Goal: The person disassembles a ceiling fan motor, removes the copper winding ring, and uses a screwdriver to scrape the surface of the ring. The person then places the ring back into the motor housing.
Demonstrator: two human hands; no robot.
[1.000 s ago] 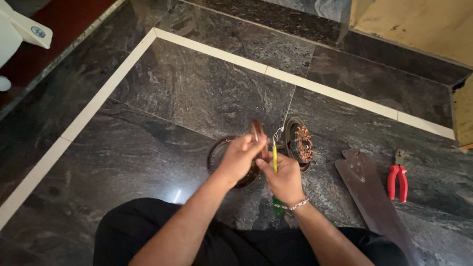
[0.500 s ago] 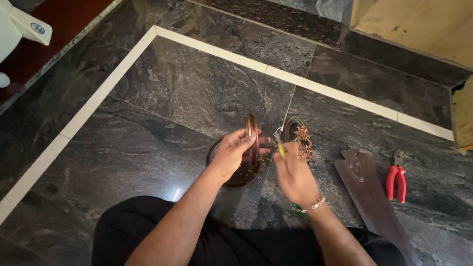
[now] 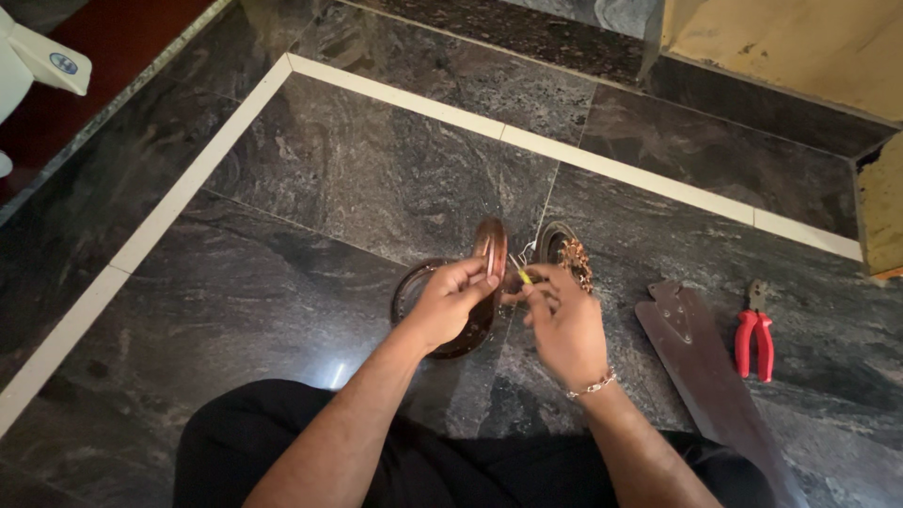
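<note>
1. Now the left hand point(image 3: 451, 306) grips a brown round metal cover point(image 3: 489, 259) upright above the floor point(image 3: 310, 188).
2. Right hand point(image 3: 564, 325) fingers pinch a yellow wire point(image 3: 523, 276) beside the copper coil point(image 3: 569, 259).
3. Wiring looks unfinished; the fan blade point(image 3: 705, 362) and red pliers point(image 3: 754, 341) lie apart, untouched.

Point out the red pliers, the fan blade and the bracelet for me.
red pliers point(image 3: 754, 344): head view, on the red handles.
fan blade point(image 3: 707, 376): head view, mid-blade, flat face.
bracelet point(image 3: 593, 386): head view, chain at the right wrist.
</note>
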